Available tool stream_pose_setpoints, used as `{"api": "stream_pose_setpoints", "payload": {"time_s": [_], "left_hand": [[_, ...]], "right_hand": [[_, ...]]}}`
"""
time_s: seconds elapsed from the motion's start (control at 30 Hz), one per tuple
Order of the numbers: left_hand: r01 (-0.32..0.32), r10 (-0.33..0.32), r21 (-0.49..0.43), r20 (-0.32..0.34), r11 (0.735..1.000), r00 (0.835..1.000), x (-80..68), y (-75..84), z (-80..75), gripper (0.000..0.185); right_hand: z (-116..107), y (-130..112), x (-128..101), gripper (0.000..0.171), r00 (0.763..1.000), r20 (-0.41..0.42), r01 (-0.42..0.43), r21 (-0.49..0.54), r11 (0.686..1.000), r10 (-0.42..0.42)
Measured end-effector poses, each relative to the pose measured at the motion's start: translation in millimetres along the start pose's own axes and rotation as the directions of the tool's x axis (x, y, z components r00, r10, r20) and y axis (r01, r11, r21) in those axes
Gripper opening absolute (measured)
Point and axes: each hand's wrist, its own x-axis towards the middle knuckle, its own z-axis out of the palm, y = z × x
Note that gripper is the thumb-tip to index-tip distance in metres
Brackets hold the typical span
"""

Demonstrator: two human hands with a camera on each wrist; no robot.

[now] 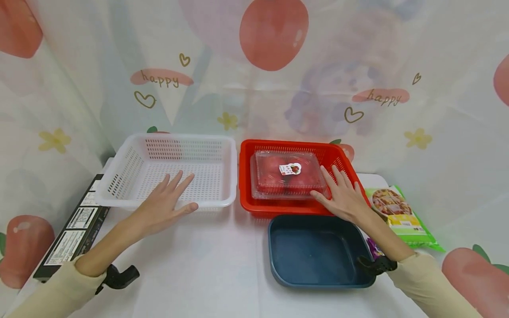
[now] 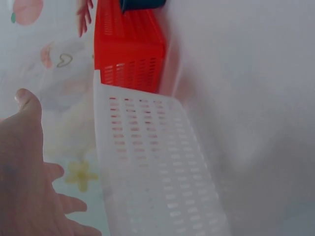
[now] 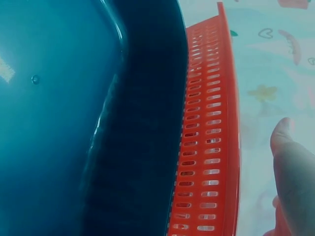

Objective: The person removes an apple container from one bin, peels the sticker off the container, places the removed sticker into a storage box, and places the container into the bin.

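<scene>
My left hand [image 1: 163,205] is held palm down with fingers spread, over the front rim of a white perforated basket [image 1: 228,176]; nothing is in its grasp. In the left wrist view the thumb and fingers stand above that basket's rim. My right hand [image 1: 343,196], also spread, hovers over the right front part of a red basket [image 1: 254,210]. Inside the red basket lies a clear plastic box of red fruit [image 1: 274,176] with a white label, and the right fingertips overlap its right edge in the head view. A dark blue tub [image 1: 314,251] stands in front of the red basket, below the right wrist.
A black box with white labels [image 1: 75,221] lies along the left side, partly beneath the white basket. On the right are a green food packet [image 1: 401,216] and a purple wrapper [image 1: 374,248], partly behind the right forearm. A printed curtain [image 1: 246,106] hangs behind the table.
</scene>
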Motion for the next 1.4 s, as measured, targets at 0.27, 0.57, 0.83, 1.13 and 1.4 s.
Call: {"api": "stream_pose_setpoints", "payload": {"time_s": [0.27,0.57,0.83,1.13,1.4], "left_hand": [[-0.008,0.008,-0.057,0.005,0.998,1.0,0.7,4.6,4.4,0.082],[-0.06,0.054,-0.132,-0.049,0.989,0.997,1.1,9.1,7.4,0.082],[-0.161,0.136,-0.395,-0.09,0.904,0.987,-8.2,37.1,5.4,0.074],[-0.136,0.135,-0.506,-0.038,0.852,0.99,-6.2,56.4,14.1,0.071],[-0.18,0.207,-0.578,-0.018,0.796,0.978,5.9,74.0,28.0,0.071]], "right_hand": [[0.1,-0.5,0.7,0.09,1.0,0.002,-0.005,0.008,1.0,0.005],[-2.3,-0.5,7.3,0.091,1.0,0.019,-0.013,0.019,1.0,0.013],[-8.1,0.2,21.0,0.09,1.0,0.011,-0.006,0.014,1.0,0.006],[-4.5,6.7,25.5,0.089,1.0,0.001,-0.024,0.024,0.999,0.024],[-3.9,2.7,32.7,0.088,1.0,0.012,-0.029,0.067,0.997,0.028]]}}
